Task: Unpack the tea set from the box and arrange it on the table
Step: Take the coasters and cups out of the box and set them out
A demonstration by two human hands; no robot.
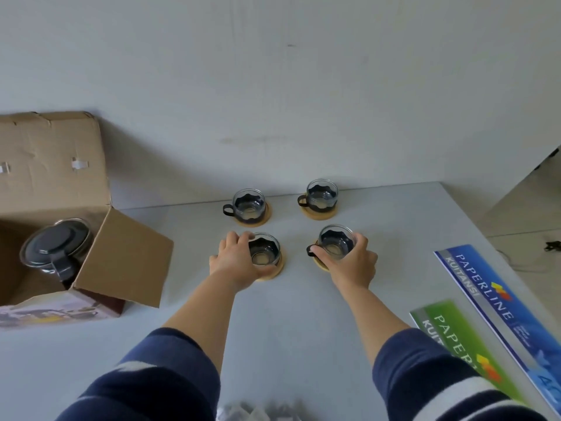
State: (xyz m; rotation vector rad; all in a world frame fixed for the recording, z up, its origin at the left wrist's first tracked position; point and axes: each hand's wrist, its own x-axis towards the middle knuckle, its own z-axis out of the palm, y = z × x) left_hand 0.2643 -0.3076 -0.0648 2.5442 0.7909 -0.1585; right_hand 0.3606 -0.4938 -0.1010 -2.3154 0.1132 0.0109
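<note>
Four glass cups with black holders stand on round wooden coasters on the white table [303, 314]. My left hand [233, 262] grips the near left cup [264, 250] from its left side. My right hand [352, 262] grips the near right cup [335, 242], thumb by its black handle. The far left cup [249, 205] and far right cup [321, 196] stand free behind them. At the left an open cardboard box [91, 262] holds a glass teapot [56, 247] with a black lid and handle.
Two long Paperline packs, one blue [491, 302] and one green [464, 344], lie at the right near the table's edge. The wall [273, 86] rises right behind the far cups. Crumpled clear wrapping [258, 411] shows at the bottom edge.
</note>
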